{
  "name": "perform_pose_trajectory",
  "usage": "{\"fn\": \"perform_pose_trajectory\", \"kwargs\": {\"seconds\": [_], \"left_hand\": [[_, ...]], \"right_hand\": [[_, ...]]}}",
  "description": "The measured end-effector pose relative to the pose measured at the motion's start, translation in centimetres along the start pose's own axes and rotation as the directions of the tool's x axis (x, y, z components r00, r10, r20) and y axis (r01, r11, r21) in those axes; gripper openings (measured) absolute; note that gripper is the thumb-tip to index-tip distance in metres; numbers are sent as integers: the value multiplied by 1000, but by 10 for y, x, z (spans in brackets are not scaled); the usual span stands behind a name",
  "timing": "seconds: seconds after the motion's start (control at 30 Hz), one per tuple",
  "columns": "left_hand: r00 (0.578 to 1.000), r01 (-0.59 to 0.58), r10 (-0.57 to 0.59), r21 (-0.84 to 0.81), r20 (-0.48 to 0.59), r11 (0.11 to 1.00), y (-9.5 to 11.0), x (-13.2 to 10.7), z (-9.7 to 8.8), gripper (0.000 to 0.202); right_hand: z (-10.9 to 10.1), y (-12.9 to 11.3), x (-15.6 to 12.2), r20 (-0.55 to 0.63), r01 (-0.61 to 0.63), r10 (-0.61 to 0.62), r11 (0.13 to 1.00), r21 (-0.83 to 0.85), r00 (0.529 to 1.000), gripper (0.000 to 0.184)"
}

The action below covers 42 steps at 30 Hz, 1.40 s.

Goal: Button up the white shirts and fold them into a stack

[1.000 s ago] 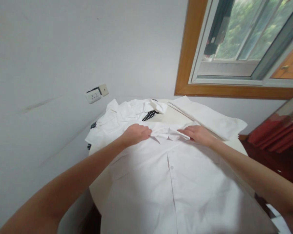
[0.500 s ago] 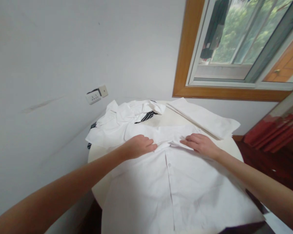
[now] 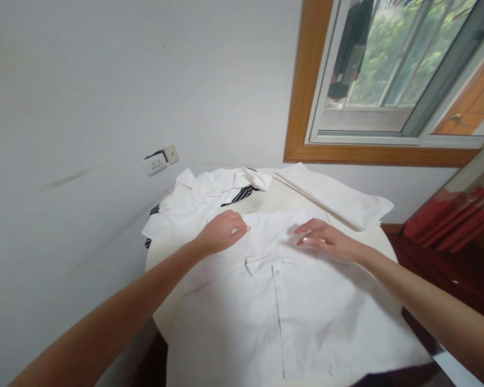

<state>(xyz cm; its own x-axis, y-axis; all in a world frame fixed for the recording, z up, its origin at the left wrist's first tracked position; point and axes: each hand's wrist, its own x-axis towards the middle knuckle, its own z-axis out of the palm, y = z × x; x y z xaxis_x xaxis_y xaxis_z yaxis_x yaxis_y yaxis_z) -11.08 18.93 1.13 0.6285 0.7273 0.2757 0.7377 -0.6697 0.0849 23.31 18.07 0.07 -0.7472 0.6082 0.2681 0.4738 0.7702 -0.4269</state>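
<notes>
A white button-up shirt (image 3: 290,317) lies front up on a round pale table (image 3: 163,314), its collar (image 3: 266,236) spread flat toward the wall. My left hand (image 3: 221,232) rests on the left side of the collar with the fingers curled down onto the cloth. My right hand (image 3: 322,239) lies on the right side of the collar, fingers stretched out and slightly blurred. Neither hand holds anything up.
A crumpled heap of white clothes (image 3: 193,201) with a black striped piece (image 3: 236,194) sits at the table's far left. A folded white garment (image 3: 334,196) lies at the far right. A wall socket (image 3: 157,160), a wood-framed window (image 3: 391,86) and red fabric (image 3: 455,220) surround the table.
The rumpled collar between my hands has been laid out flat. Both hands have slid slightly apart on it, and the shirt sits a little nearer to me.
</notes>
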Motion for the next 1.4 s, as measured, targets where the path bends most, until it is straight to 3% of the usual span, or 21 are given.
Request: {"fn": "perform_pose_trajectory", "kwargs": {"seconds": [0.1, 0.17, 0.3, 0.4, 0.5, 0.63, 0.7, 0.8, 0.9, 1.0, 1.1, 1.23, 1.4], "left_hand": [[974, 213, -201, 116, -105, 970, 4, 22, 27, 34], [963, 259, -238, 190, -127, 947, 11, 28, 52, 40], [962, 261, -231, 236, -147, 936, 14, 19, 90, 47], [949, 314, -298, 210, -102, 926, 7, 10, 101, 50], [945, 326, -308, 219, -113, 920, 3, 9, 96, 53], [919, 377, -316, 287, -237, 881, -4, 15, 66, 46], [871, 478, -393, 315, -295, 820, -15, 14, 46, 42], [764, 644, -563, 326, -315, 691, -38, 7, 24, 46], [664, 742, -714, 316, -221, 592, -57, -2, 18, 60], [597, 794, -789, 242, -142, 557, -63, -5, 22, 74], [592, 805, -802, 118, -78, 582, -66, -4, 26, 75], [586, 810, -810, -40, 6, 585, -84, -4, 33, 54], [633, 764, -774, -185, 30, 618, -104, -7, 40, 36]], "right_hand": [[8, 9, 39, -139, -74, 65, 996, -59, 988, 43], [24, 17, 62, -179, -167, 138, 974, -155, 974, 45], [64, 29, 80, -141, -316, 285, 897, -308, 948, 55], [85, 31, 75, -83, -382, 378, 851, -361, 922, 63], [91, 31, 70, -65, -393, 400, 836, -384, 914, 69], [90, 31, 71, -61, -406, 417, 826, -391, 907, 71], [90, 32, 72, -59, -406, 417, 827, -390, 907, 71], [90, 31, 72, -54, -402, 415, 829, -388, 908, 71], [89, 29, 72, -48, -399, 413, 832, -386, 909, 70], [87, 27, 71, -42, -401, 418, 833, -382, 908, 70], [87, 27, 71, -40, -399, 416, 834, -382, 908, 70], [88, 29, 71, -50, -401, 416, 830, -388, 908, 69], [90, 32, 70, -52, -396, 410, 831, -390, 911, 70]]}}
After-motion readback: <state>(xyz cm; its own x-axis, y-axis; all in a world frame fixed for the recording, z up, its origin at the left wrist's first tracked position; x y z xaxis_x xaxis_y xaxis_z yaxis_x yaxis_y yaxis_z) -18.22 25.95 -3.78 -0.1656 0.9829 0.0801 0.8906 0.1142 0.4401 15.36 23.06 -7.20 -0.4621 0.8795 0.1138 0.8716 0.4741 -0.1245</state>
